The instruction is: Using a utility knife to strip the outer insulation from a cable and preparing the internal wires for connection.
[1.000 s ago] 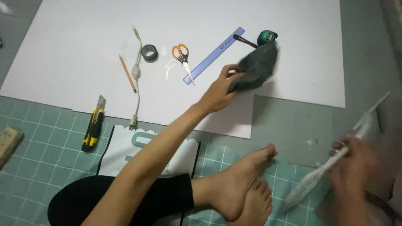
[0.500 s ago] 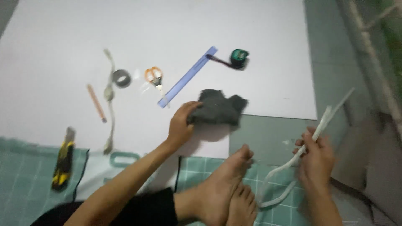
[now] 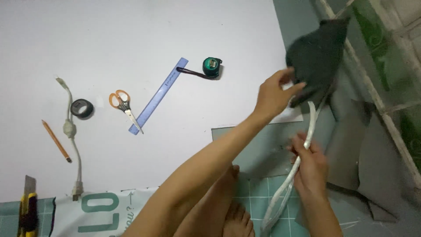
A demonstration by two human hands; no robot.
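My left hand (image 3: pixel 275 93) is raised at the right and grips a dark grey cloth (image 3: pixel 318 57), which is blurred with motion and wraps the upper end of a long white strip (image 3: pixel 307 131). My right hand (image 3: pixel 310 166) is closed around that strip lower down, and the strip bends on toward the floor beside my bare feet (image 3: pixel 232 210). The strip's top end is hidden under the cloth.
On the white board (image 3: pixel 131 35) lie a blue ruler (image 3: pixel 158 95), a green tape measure (image 3: pixel 212 66), orange-handled scissors (image 3: pixel 123 103), a black tape roll (image 3: pixel 81 108), a pencil (image 3: pixel 56 141) and a white cable (image 3: pixel 72 145). A yellow utility knife (image 3: pixel 27 210) rests at bottom left. Grey card pieces (image 3: pixel 372 162) lie at the right.
My left hand has lifted the grey cloth off the board and carried it right, up to the strip's top end. My right hand has slid to the strip's middle. The view has shifted right.
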